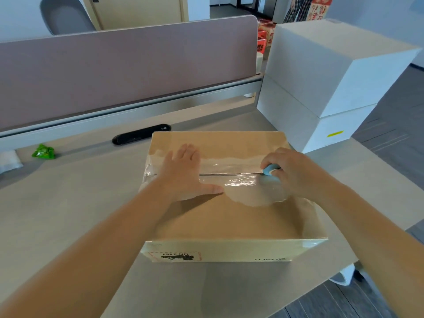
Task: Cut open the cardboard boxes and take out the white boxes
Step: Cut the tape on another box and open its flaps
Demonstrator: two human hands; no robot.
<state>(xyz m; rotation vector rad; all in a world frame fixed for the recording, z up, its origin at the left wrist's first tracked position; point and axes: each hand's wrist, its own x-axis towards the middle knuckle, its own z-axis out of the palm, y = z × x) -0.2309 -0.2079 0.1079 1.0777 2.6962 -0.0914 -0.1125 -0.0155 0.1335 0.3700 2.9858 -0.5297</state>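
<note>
Fingers (278, 173) of the right hand (291, 171) were curled tight round a blue cutter (269, 170) at the taped seam (229, 174), while the left hand (183, 171) lay flat, fingers straight, pinning the cardboard box (229, 216) on the desk (68, 214) so it couldn't slide.

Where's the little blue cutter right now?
In the right hand, the cutter sits on the taped seam at the cardboard box's right side.

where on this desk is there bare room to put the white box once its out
Widest bare patch: desk left of the cardboard box, below the green wrapper and black bar. A narrower strip along the near edge. The right is crowded by stacked white boxes.
</note>
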